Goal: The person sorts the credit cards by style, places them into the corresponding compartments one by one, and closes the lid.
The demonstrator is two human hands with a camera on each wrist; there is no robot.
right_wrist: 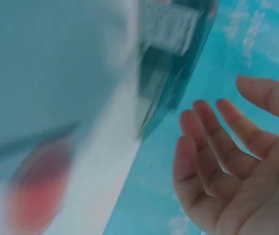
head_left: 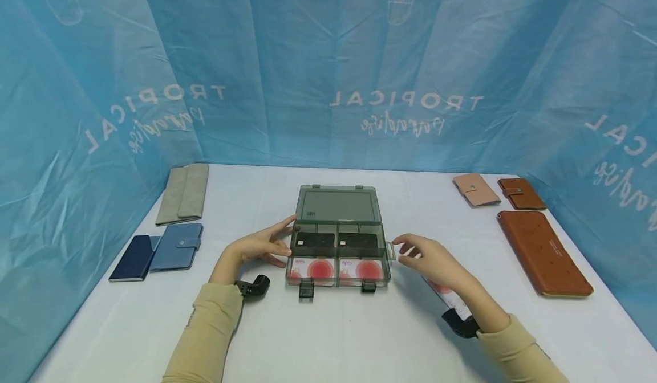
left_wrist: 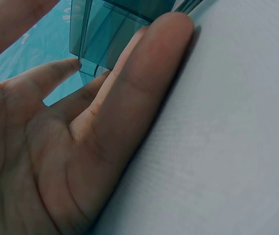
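A translucent green-grey compartment box (head_left: pixel 336 283) stands on the table with its lid (head_left: pixel 339 205) raised at the back. Black packs (head_left: pixel 357 244) fill its rear compartments, and white packs with red circles (head_left: pixel 361 269) lie in the front ones. At the box's left side is my left hand (head_left: pixel 262 246), fingers spread and fingertips at the wall; the left wrist view shows its thumb (left_wrist: pixel 151 63) extended. My right hand (head_left: pixel 428 257) hovers by the right wall with loosely bent fingers and holds nothing. Another white-and-red pack (head_left: pixel 454 300) lies partly hidden under the right forearm.
On the left lie a grey-beige folded wallet (head_left: pixel 183 194), a blue snap wallet (head_left: pixel 177 247) and a dark blue booklet (head_left: pixel 132 259). On the right are a tan card holder (head_left: pixel 476 190), a small brown wallet (head_left: pixel 522 194) and a long brown wallet (head_left: pixel 545 253). Blue curtain (head_left: pixel 287 75) surrounds the table.
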